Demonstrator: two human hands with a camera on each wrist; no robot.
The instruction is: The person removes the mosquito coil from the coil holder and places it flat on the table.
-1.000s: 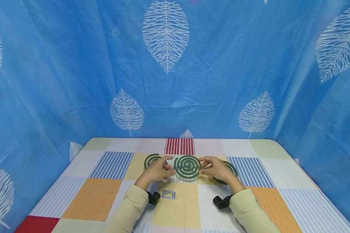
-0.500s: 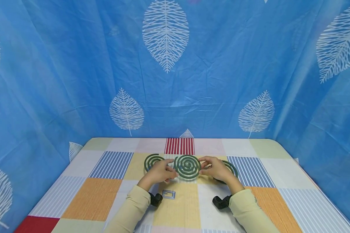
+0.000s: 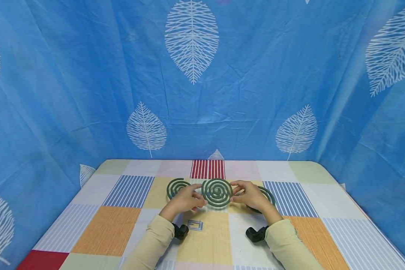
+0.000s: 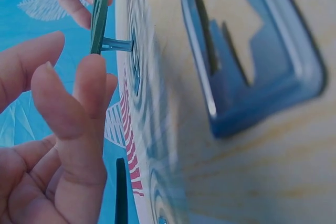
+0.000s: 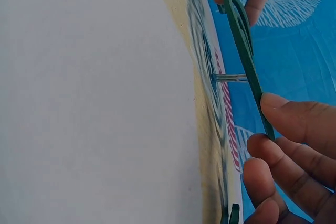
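A green mosquito coil (image 3: 217,192) sits raised above the table on a thin metal stand (image 4: 116,44), seen in the left wrist view. My right hand (image 3: 251,195) pinches the coil's right edge between thumb and fingers. At the coil's left edge is my left hand (image 3: 186,198), with one fingertip (image 4: 90,66) against or very near the rim; its other fingers are spread apart from it. Another mosquito coil (image 3: 173,184) lies behind the left hand, partly hidden. A third mosquito coil (image 3: 270,195) is partly covered by the right hand.
A flat metal coil stand (image 3: 195,225) lies on the checked tablecloth (image 3: 206,243), nearer than the coils. Blue leaf-print cloth (image 3: 202,112) closes off the back and both sides. A black wrist camera (image 3: 180,231) sits on the left wrist.
My left hand has moved a little to the right, toward the middle coil. That coil's far edge has risen slightly. The right hand keeps its grip with hardly any movement.
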